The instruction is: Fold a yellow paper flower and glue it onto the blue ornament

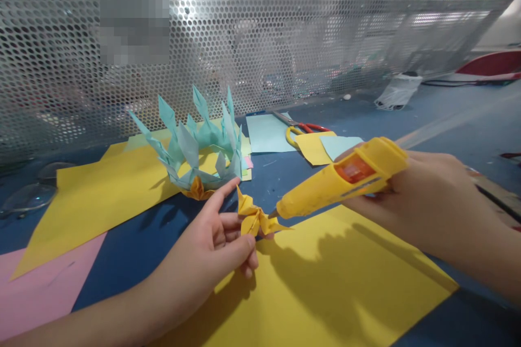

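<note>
My left hand (211, 246) pinches a small folded yellow paper piece (254, 217) between thumb and fingers, the index finger stretched out. My right hand (423, 203) grips a yellow glue gun (345, 179), whose nozzle touches the right side of the folded piece. Both are held above a large yellow paper sheet (337, 282). Behind my left hand stands a light-blue folded paper crown (195, 143) with spikes pointing up and a small orange-yellow folded piece (197, 190) at its front base.
A blue tabletop (439, 119) carries another yellow sheet (97, 195), a pink sheet (36, 287) at the left, light-blue paper (266, 133), small paper cut-offs and red-and-yellow scissors (303, 129). A perforated metal screen (285, 27) closes off the back. A crumpled plastic bag (399, 91) lies at the far right.
</note>
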`<state>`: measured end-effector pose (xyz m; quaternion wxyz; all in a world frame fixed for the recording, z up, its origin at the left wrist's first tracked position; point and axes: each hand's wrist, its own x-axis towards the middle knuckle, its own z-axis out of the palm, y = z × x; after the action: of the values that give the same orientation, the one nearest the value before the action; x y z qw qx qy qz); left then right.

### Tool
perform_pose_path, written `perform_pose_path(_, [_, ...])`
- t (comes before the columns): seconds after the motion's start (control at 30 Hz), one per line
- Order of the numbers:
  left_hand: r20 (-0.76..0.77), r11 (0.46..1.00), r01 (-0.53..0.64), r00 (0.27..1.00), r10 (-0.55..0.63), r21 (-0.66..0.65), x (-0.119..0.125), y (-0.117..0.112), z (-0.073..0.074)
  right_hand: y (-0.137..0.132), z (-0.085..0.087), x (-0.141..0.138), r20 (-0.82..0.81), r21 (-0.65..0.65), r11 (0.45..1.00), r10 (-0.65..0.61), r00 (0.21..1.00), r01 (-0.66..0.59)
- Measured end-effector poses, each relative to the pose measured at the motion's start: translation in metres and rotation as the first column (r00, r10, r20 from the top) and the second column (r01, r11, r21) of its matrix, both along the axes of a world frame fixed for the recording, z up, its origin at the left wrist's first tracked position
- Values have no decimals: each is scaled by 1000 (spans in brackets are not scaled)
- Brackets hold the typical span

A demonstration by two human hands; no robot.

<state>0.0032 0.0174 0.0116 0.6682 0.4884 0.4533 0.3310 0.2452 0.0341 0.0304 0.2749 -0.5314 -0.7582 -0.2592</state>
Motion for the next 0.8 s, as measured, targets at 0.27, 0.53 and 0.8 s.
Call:
perform_pose_path(0.27, [16,999,17,1000,-17,36,-1,-1,-5,0,0,5,107,37,993,103,989,-108])
perform_pose_path(0.53, [-7,998,18,1000,-17,57,-3,-2,-6,0,0,4,86,-6,996,89,992,-88])
perform_pose_path(0.8, [-23,995,27,999,-25,96,-4,0,-8,14,-4,13,-21,-195,969,-156,988,149])
